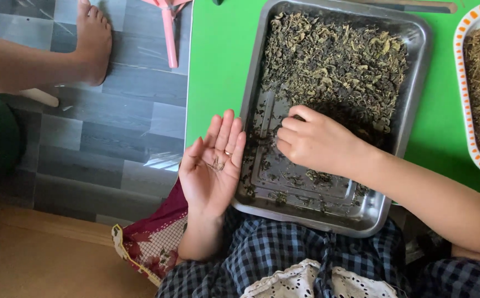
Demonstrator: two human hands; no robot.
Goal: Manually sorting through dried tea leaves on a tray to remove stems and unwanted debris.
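Observation:
A metal tray (414,83) lies on the green table, its far half covered with dried green leaves (334,60). My left hand (212,165) rests palm up at the tray's left rim, fingers together, with a few thin dry stems (216,164) lying on the palm. My right hand (314,140) is inside the tray, fingers curled and pinching at the near edge of the leaf pile. The tray's near half holds only scattered bits.
A white bowl with an orange patterned rim (463,99) holding dried stalks stands at the right. Another person's bare foot (92,41) is on the grey floor at the left, beside a pink stool leg (168,33). The green table (218,60) edge runs down the middle.

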